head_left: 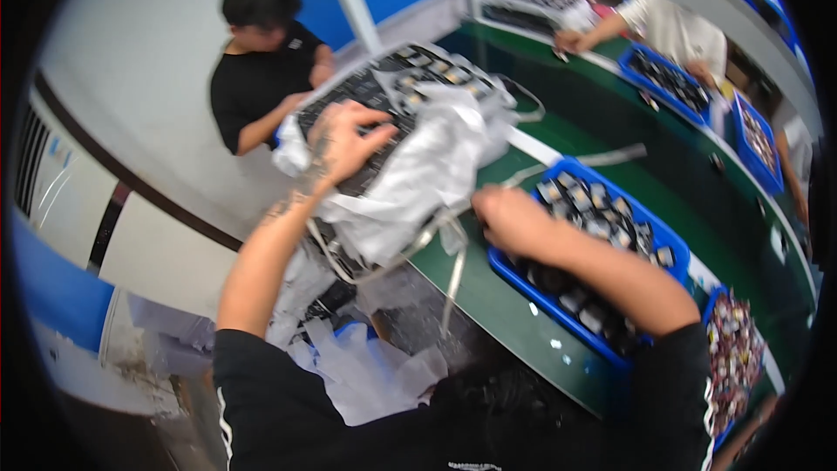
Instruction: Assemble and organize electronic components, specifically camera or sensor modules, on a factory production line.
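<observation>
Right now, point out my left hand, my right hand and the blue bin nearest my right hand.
left hand point(347, 144), head view, back of the hand on the dark tray.
right hand point(513, 220), head view, knuckles.
blue bin point(558, 312), head view, near rim.

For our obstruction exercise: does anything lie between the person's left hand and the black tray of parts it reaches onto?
Yes. Crumpled white plastic wrap covers part of the black tray, bunched right of the left hand. The fingers seem to rest on bare tray, though blur prevents certainty.
</observation>
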`<state>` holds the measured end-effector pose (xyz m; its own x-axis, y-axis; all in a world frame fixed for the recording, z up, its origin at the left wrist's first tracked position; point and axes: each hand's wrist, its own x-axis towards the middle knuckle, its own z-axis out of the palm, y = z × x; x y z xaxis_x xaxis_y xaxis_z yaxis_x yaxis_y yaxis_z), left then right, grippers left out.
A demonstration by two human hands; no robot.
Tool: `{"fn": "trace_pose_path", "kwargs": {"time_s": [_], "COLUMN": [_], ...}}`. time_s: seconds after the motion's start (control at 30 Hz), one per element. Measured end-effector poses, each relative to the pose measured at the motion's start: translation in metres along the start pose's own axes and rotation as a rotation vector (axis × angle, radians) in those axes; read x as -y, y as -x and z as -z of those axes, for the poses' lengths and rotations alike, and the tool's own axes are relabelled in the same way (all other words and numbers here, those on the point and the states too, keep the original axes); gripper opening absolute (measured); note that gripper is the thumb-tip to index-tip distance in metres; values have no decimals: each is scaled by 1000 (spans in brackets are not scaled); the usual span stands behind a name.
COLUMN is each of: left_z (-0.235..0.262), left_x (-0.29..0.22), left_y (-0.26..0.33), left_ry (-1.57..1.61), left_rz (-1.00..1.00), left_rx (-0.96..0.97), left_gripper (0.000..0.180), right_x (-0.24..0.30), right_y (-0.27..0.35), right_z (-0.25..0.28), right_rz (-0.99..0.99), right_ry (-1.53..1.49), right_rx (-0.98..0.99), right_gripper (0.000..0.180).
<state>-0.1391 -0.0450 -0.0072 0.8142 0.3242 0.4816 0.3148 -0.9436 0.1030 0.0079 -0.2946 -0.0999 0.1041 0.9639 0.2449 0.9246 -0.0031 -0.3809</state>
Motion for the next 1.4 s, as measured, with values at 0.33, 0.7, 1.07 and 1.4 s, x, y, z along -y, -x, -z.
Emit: {"fn": "trace_pose_path", "kwargs": {"time_s": [0.33, 0.7, 1.07, 1.4], "left_z": [-3, -43, -114, 33], "left_x": [-1, -236, -287, 3], "left_y": [-20, -1, 30, 34], "left_ry": [-135, 478, 460, -334], "left_rz": [-170, -364, -577, 106], "left_rx": [-95, -122, -264, -412], "left_gripper": [29, 26, 51, 27], "right_x": [-36, -59, -37, -57], "right_y": [115, 165, 125, -108], "right_z": [132, 156, 169, 110], "right_rz": [-400, -327, -525, 113], "right_ry": [-1, 20, -50, -48], "right_rx": [198, 110, -344, -427], "right_gripper": [20, 21, 7, 33]}}
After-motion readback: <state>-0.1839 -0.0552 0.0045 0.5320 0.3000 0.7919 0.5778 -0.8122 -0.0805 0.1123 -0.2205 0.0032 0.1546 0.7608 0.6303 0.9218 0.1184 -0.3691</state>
